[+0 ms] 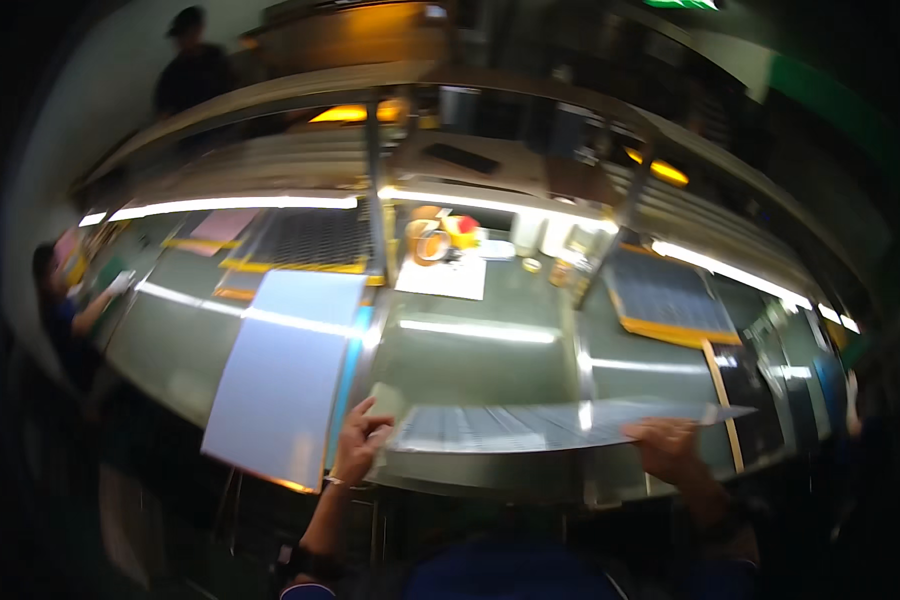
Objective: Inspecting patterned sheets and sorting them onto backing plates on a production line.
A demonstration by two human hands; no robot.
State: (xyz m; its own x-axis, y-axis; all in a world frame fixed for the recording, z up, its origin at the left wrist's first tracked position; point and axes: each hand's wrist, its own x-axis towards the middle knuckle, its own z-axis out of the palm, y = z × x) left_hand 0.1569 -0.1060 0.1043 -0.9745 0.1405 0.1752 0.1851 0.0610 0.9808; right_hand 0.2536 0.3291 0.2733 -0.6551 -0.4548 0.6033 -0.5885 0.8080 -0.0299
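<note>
A thin, glossy, see-through sheet (pixel 510 428) stretches across in front of me, tilted nearly edge-on and streaked with light. My right hand (pixel 665 447) is closed on its right part, thumb and fingers along the near edge. At the sheet's left end, my left hand (pixel 360 442) has its fingers bent around a small pale flat piece (pixel 387 402). Blur hides whether those fingers also touch the sheet. Just left of this hand lies a large stack of whitish-blue sheets (pixel 285 375), with an orange edge at its near end.
On the green bench (pixel 470 365) stand containers and a tape roll (pixel 431 245) beside white paper (pixel 445 278). Dark ribbed trays with yellow edges lie left (pixel 300 240) and right (pixel 670 290). A shelf post (pixel 375 190) rises ahead. A co-worker's gloved hand (pixel 120 283) is at far left.
</note>
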